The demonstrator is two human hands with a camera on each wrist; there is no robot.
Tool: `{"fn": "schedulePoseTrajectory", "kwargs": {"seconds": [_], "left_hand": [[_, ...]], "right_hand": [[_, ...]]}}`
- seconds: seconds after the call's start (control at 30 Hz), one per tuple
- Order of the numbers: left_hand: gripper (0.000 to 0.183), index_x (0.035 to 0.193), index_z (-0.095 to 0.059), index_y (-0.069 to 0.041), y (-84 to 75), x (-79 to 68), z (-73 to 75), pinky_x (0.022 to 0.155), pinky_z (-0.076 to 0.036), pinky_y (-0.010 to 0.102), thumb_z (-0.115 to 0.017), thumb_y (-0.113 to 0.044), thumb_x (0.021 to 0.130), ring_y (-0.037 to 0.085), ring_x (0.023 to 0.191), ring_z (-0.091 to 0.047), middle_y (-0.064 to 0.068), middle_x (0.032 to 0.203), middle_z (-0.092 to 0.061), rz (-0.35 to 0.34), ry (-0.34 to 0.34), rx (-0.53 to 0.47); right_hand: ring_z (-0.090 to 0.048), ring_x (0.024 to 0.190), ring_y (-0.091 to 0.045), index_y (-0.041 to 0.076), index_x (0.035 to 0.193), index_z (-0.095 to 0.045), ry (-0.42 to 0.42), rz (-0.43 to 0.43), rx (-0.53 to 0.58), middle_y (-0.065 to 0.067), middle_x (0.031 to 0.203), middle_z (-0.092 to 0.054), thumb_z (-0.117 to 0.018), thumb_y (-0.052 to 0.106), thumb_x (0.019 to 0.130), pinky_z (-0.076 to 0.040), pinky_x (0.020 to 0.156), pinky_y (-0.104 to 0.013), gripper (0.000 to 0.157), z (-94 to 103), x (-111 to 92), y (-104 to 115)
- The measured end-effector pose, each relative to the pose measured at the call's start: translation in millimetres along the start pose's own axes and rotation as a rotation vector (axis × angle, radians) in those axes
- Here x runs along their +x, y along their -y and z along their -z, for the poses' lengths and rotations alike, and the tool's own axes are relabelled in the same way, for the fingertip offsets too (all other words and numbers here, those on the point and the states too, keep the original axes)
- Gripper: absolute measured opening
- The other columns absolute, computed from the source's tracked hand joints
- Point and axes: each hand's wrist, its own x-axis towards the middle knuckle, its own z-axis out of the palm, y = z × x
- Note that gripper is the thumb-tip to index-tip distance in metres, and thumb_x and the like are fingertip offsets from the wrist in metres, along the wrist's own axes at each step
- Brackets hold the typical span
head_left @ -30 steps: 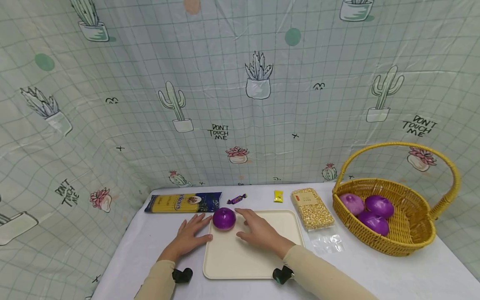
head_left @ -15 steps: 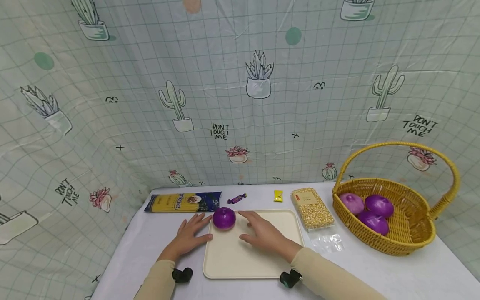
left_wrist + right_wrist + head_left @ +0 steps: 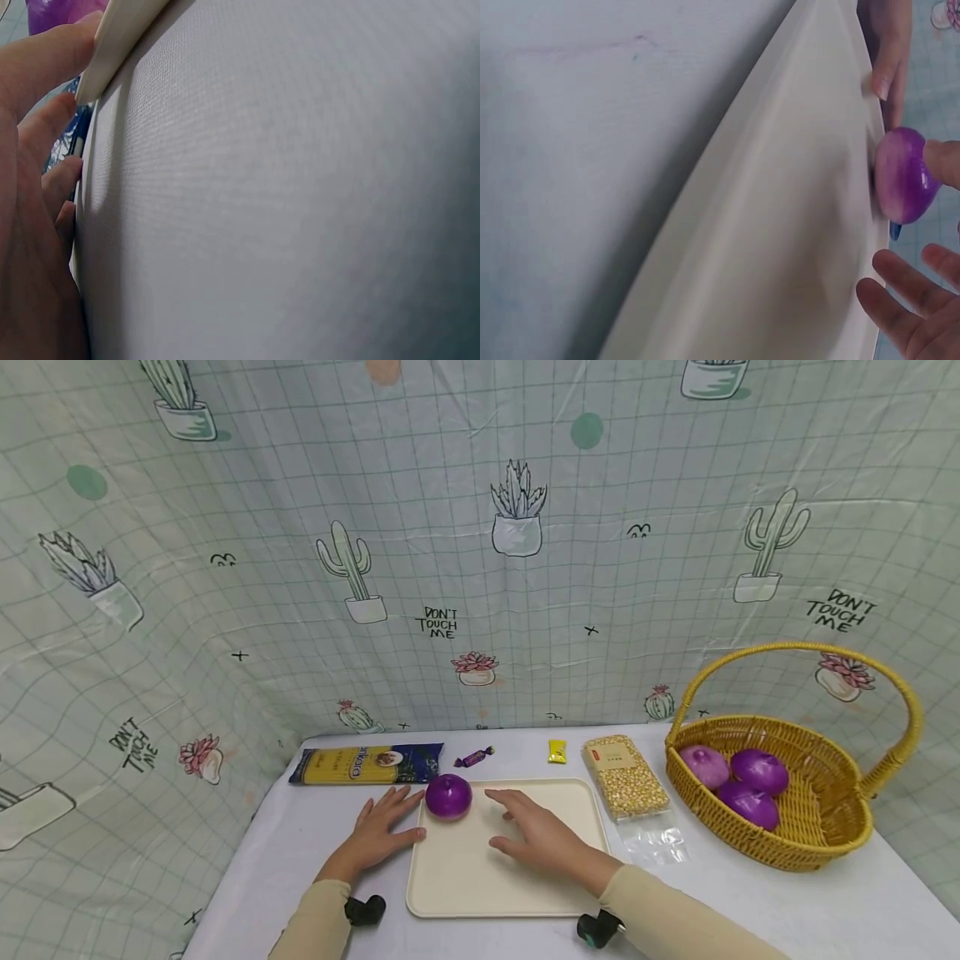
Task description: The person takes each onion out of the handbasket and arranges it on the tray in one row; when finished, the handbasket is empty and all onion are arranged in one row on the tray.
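A shiny purple onion [image 3: 448, 797] sits in the far left corner of the cream tray [image 3: 457, 881]. My left hand [image 3: 378, 828] lies with spread fingers on the white table along the tray's left side. In the left wrist view its thumb [image 3: 56, 56] is right at the tray rim. Over the middle of the tray, my right hand [image 3: 543, 842] is held with fingers apart and nothing in it. A gap separates its fingertips from the onion in the head view. In the right wrist view, the thumb overlaps the onion [image 3: 906, 184].
Behind the tray lie a spaghetti pack [image 3: 367, 765], a purple-wrapped candy [image 3: 475, 757] and a small yellow packet [image 3: 557, 752]. A bag of corn kernels [image 3: 628, 781] lies to its right. Farther right, a wicker basket [image 3: 832, 827] holds three purple onions [image 3: 759, 772].
My right hand has drawn back from the onion, toward the right and slightly nearer to me. The left hand, the onion and the tray have stayed in place.
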Motion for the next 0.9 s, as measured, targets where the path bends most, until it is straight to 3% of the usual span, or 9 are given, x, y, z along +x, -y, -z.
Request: {"fn": "schedulePoseTrajectory", "kwargs": {"seconds": [0.63,0.9], "left_hand": [[0.071,0.154,-0.047,-0.017,0.5,-0.5,-0.8,0.123,0.002,0.063,-0.067,-0.049,0.094,0.043,0.154,-0.016,0.017,0.163,-0.032,0.004,-0.002,0.006],[0.071,0.154,-0.046,-0.018,-1.9,-1.4,-0.2,0.123,0.002,0.063,-0.067,-0.048,0.094,0.042,0.154,-0.015,0.017,0.164,-0.031,0.006,0.000,0.007]], "right_hand": [[-0.065,0.114,-0.020,0.015,0.153,-0.045,-0.087,-0.034,-0.018,-0.002,0.144,-0.054,-0.073,0.030,0.096,-0.056,0.095,-0.043,0.065,20.0,-26,-22],[-0.066,0.112,-0.020,0.013,0.151,-0.046,-0.100,-0.038,-0.003,-0.006,0.143,-0.056,-0.071,0.032,0.097,-0.056,0.095,-0.043,0.063,31.5,-38,-28]]}}
